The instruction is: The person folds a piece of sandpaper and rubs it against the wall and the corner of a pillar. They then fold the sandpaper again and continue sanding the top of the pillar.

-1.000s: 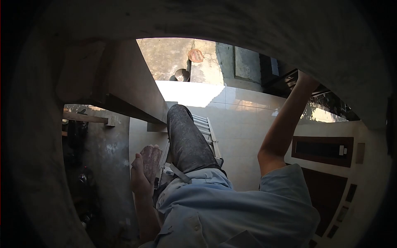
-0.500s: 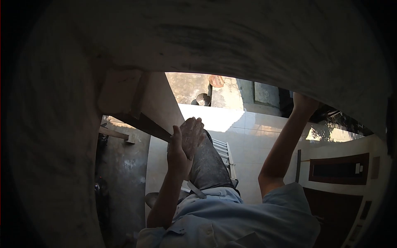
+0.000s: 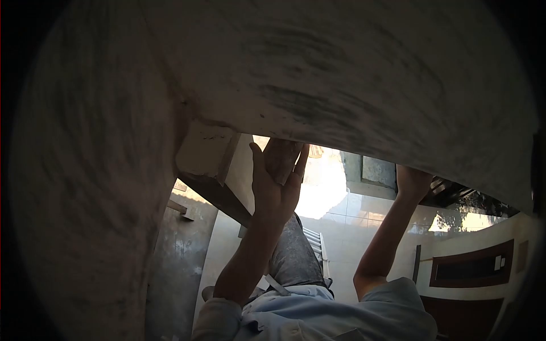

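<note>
My left hand (image 3: 272,193) is raised with a brown flat piece (image 3: 281,159), which looks like a folded sheet of sandpaper, against its palm and between thumb and fingers. Its fingertips and the top of the piece reach the lower edge of a pale overhead slab (image 3: 341,85) streaked with dark smears. Farther right, my right hand (image 3: 412,181) is up at the same edge; the slab hides its fingers, so their grip does not show.
A pale block-ended beam (image 3: 207,150) juts out left of my left hand. Below me stand a metal ladder (image 3: 316,241) and a tiled floor (image 3: 347,250). A dark-framed window (image 3: 472,264) is in the wall at right.
My left hand has moved up and to the right with the brown piece, from below the beam to the slab's edge. The view has tilted upward; my right hand stays at the edge.
</note>
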The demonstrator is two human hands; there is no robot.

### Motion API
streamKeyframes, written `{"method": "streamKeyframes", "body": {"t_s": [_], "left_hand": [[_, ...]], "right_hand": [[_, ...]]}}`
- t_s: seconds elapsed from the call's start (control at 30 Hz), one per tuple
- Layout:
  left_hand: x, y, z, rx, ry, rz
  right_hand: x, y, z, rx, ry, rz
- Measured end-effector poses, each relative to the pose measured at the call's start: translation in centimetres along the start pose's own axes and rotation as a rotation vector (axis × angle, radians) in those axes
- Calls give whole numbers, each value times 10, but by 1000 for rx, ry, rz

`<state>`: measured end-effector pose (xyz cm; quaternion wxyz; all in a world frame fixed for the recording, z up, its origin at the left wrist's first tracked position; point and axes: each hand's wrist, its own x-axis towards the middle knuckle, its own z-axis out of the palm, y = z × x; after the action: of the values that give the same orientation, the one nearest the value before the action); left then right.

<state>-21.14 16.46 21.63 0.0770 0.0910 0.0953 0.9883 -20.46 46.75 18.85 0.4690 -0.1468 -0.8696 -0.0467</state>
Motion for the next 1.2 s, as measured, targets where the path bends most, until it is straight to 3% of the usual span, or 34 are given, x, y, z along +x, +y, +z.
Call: {"method": "streamKeyframes", "body": {"t_s": [0.07,0.13,0.2,0.27,0.3,0.37,0.43,0.5,0.6,0.7,0.73,0.8,0.87,0.93,1.03,1.13,1.2], "left_hand": [[7,2,2,-38,-22,17],[8,-2,-1,-61,-24,-9],[29,0,-11,-79,-289,-39],[50,-2,-42,311,-171,149],[61,-3,-60,327,-200,195],[82,-6,-96,355,-255,289],[62,-19,-51,273,-122,259],[33,-30,8,138,32,124],[45,-17,9,-6,86,30],[73,-5,-46,785,-202,324],[71,-15,-48,434,-266,240],[39,-35,-15,203,-40,79],[29,-36,13,30,23,-10],[50,-18,-13,-88,-211,-28],[75,-2,-39,631,-41,250],[29,-34,-8,252,33,79],[22,-34,11,167,103,47]], "right_hand": [[7,-8,3,-43,51,-27],[0,11,25,195,13,161],[-6,20,32,271,-67,280],[-3,2,22,440,-107,279],[-5,-20,4,603,-106,242],[3,-38,-10,1194,-91,410],[11,-38,-8,2020,-18,862],[3,-37,-12,1613,-35,674],[-3,-52,-10,1023,-87,370],[-1,-45,-7,829,-161,317],[-3,-43,0,734,-121,306],[-6,-39,30,446,20,238],[-5,-39,39,241,94,128],[1,-43,26,219,39,39],[2,-53,6,207,-47,-64],[-9,-52,44,314,156,0],[-2,-58,58,471,223,65]]}}
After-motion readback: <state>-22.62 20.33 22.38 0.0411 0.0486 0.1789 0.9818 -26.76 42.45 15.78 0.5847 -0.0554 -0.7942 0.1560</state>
